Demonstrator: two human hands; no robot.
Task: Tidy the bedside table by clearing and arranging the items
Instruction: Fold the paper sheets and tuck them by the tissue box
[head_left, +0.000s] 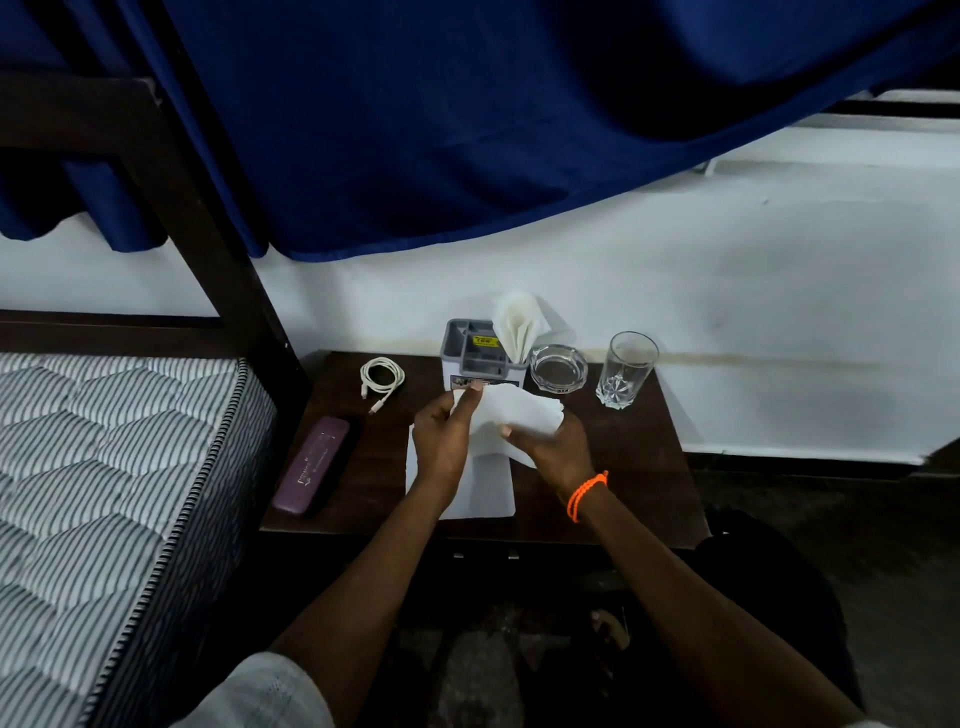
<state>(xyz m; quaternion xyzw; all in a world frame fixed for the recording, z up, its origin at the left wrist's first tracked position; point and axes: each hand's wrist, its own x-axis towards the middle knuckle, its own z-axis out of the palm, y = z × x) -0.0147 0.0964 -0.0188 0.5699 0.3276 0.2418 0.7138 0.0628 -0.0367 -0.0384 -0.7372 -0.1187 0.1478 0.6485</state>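
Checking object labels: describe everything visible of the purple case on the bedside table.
The purple case is a long, slim, closed box with rounded ends and faint pale lettering on its lid; the material looks like matte leatherette or plastic. It lies flat near the table's front left corner, its long axis angled toward the coiled white cable, apart from it. Neither hand touches it.

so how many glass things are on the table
2, both at the back right of the table: a glass ashtray beside the grey organizer, and a drinking glass just right of the ashtray. None looks hidden.
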